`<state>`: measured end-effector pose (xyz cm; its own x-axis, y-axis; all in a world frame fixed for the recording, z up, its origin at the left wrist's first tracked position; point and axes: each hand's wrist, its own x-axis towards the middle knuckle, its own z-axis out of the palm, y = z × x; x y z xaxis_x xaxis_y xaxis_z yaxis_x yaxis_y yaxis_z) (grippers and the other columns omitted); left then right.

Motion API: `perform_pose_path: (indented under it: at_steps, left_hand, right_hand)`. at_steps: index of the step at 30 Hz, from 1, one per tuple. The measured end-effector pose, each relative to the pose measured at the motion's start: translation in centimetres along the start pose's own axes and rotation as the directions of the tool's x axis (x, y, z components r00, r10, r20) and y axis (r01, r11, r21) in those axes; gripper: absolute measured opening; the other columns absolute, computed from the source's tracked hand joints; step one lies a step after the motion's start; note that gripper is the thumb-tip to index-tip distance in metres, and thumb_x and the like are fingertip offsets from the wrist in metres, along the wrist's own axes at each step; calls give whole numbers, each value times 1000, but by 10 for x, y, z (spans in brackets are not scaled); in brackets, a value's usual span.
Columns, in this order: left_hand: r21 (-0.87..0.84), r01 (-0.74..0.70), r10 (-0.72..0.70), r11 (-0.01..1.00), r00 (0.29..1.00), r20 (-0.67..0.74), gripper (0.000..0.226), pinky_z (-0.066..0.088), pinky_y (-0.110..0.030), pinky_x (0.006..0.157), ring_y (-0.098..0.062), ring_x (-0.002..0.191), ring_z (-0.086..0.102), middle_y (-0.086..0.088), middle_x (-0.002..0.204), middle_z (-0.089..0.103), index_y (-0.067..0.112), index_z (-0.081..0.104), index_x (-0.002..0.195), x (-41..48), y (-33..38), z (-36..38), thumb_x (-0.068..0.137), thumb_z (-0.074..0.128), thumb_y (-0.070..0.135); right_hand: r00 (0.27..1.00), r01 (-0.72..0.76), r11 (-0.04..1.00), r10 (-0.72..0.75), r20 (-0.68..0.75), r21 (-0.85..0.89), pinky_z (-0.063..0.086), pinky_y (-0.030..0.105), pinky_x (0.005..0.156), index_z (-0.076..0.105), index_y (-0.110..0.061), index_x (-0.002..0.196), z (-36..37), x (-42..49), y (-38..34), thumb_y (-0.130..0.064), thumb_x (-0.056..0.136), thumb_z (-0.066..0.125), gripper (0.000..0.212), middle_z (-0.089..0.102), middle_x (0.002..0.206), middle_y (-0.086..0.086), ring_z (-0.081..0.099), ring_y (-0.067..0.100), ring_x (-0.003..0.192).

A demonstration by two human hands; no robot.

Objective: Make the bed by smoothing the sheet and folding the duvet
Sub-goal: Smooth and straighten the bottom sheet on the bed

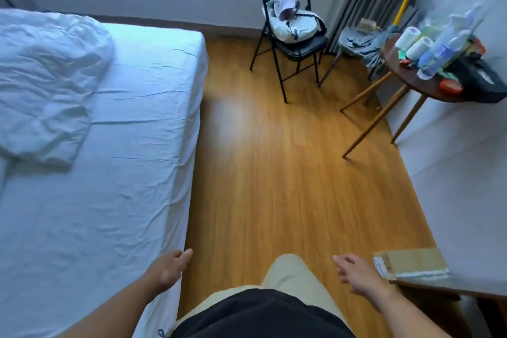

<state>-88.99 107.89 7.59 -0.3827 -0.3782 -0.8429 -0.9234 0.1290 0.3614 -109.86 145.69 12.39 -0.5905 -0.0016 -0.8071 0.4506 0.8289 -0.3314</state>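
Note:
The bed fills the left side, covered by a white fitted sheet (115,173) with several shallow creases. A white duvet (44,82) lies bunched and roughly folded on the bed's far left part. My left hand (168,269) hovers at the bed's near right edge with its fingers relaxed and holding nothing; I cannot tell whether it touches the sheet. Over the wooden floor, my right hand (356,274) hangs with loose fingers, also holding nothing.
A black folding chair (290,44) with a white bag stands by the far wall. A grey chair (365,38) and a round wooden table (408,82) with bottles and rolls are at the right. A cardboard box (411,262) lies near my right hand. Wooden floor (274,173) runs between bed and wall.

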Motion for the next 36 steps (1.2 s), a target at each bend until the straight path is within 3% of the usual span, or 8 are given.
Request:
perform_pose_path:
  at_steps: [4, 8, 12, 16, 21, 26, 32, 36]
  left_hand:
    - [-99, 16, -23, 995, 997, -75, 37, 54, -32, 84, -18, 90, 64, -1, 98, 66, 21, 60, 94, 25, 51, -36, 103, 38, 49]
    - [-250, 113, -148, 962, 981, -125, 36, 47, -29, 76, -16, 85, 60, -4, 99, 65, 17, 59, 91, 49, 74, -57, 103, 41, 46]
    - [-391, 264, -333, 882, 935, -120, 32, 51, -42, 79, -23, 77, 58, -7, 88, 63, 10, 58, 90, 66, 86, -75, 102, 46, 37]
    - [-418, 301, -387, 857, 912, -138, 27, 39, -29, 67, -17, 82, 55, -3, 96, 62, 23, 56, 85, 85, 108, -98, 104, 40, 34]
    - [-694, 298, -487, 655, 869, -86, 35, 32, -33, 62, -18, 68, 50, -4, 81, 59, 12, 59, 85, 134, 114, -139, 101, 46, 40]
    - [-827, 294, -533, 480, 846, -8, 39, 37, -30, 62, -23, 78, 57, -9, 94, 64, 10, 63, 96, 189, 107, -210, 101, 46, 45]
    - [-894, 227, -552, 386, 834, -27, 35, 40, -31, 69, -18, 76, 56, -1, 92, 64, 21, 62, 94, 237, 73, -332, 93, 52, 54]
    - [-905, 203, -602, 375, 795, -72, 34, 49, -34, 81, -23, 97, 65, -2, 113, 67, 25, 65, 99, 284, 45, -403, 90, 54, 56]
  right_hand:
    - [998, 36, 990, -27, 64, -138, 43, 27, 61, 68, -14, 97, -23, 78, -96, -39, 98, 58, 27, 69, 89, 5, 63, 19, 77]
    - [990, 81, 940, -37, 136, -332, 41, 30, 58, 68, -7, 95, -41, 158, -197, -39, 96, 61, 32, 66, 77, 5, 56, 17, 63]
    - [970, 182, 861, -79, 228, -475, 36, 29, 52, 66, 0, 98, -49, 217, -318, -36, 94, 66, 36, 59, 64, 3, 49, 16, 52]
    - [940, 325, 700, -166, 297, -636, 44, 31, 59, 63, -10, 96, -31, 234, -462, -42, 98, 57, 33, 68, 87, 6, 60, 18, 69]
    - [856, 517, 517, -302, 419, -682, 58, 37, 76, 60, -19, 103, 33, 253, -601, -46, 99, 55, 28, 67, 96, -1, 67, 17, 85]
    - [808, 588, 357, -274, 521, -725, 50, 32, 69, 66, -15, 105, 127, 256, -713, -45, 98, 55, 33, 70, 94, 2, 68, 21, 85]
    - [699, 712, 134, -221, 680, -689, 54, 36, 84, 66, -24, 106, 245, 230, -814, -50, 96, 55, 31, 70, 100, -4, 68, 17, 92]
    - [652, 756, 74, -157, 741, -650, 50, 27, 68, 64, -27, 110, 336, 223, -861, -52, 92, 60, 31, 72, 94, -6, 69, 12, 86]
